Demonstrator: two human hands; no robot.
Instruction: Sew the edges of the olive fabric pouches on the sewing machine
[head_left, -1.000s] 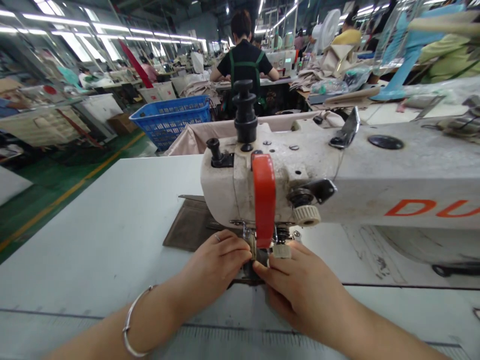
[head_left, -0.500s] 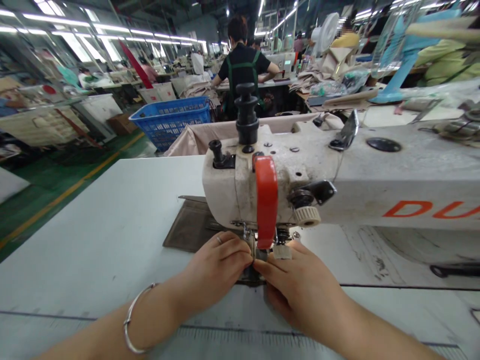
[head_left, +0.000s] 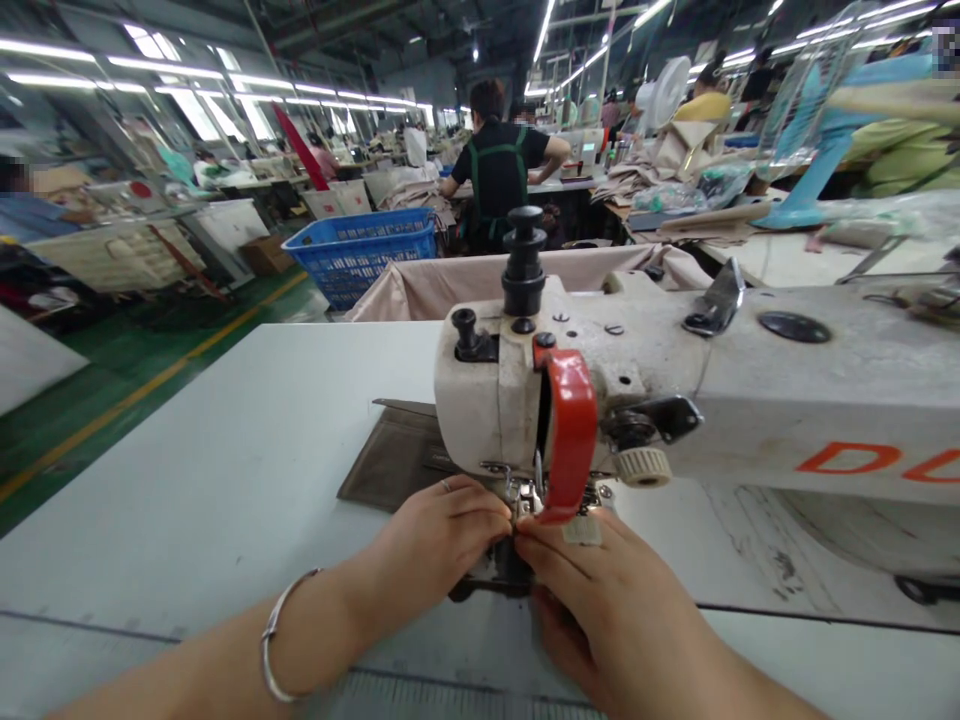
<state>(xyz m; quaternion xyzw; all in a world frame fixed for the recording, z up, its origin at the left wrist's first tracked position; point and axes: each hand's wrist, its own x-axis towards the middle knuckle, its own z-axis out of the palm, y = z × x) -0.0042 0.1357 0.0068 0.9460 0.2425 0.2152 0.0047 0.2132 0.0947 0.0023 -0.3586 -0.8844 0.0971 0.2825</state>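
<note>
1. The wide white work table [head_left: 225,480] fills the near scene. Its bare, smooth top likely lets cloth slide freely towards the needle.
2. The off-white industrial sewing machine [head_left: 750,400] lies along the right side, with its head at the centre. This puts the needle end straight in front of the person.
3. Draped beige cloth [head_left: 450,280] hangs at the table's far edge, and a blue plastic mesh basket [head_left: 360,250] stands on the floor beyond it, far left. A person in a black shirt [head_left: 499,165] works at another bench farther off.
4. The flat brown fabric piece [head_left: 390,455] lies on the table under the machine head and spreads out to the far left. It is probably laid flat so that it feeds without bunching.
5. The left hand [head_left: 435,545] and the right hand [head_left: 607,600] are together just below the head, palms down, with their fingertips meeting at the presser foot. They seem to steady the material close to the needle. Whether they nip anything is hidden.
6. The red curved plastic guard [head_left: 570,440] hangs on the front of the head directly above the fingertips, seemingly to shield the moving parts there.
7. A thin silver bangle [head_left: 274,640] circles the left wrist.
</note>
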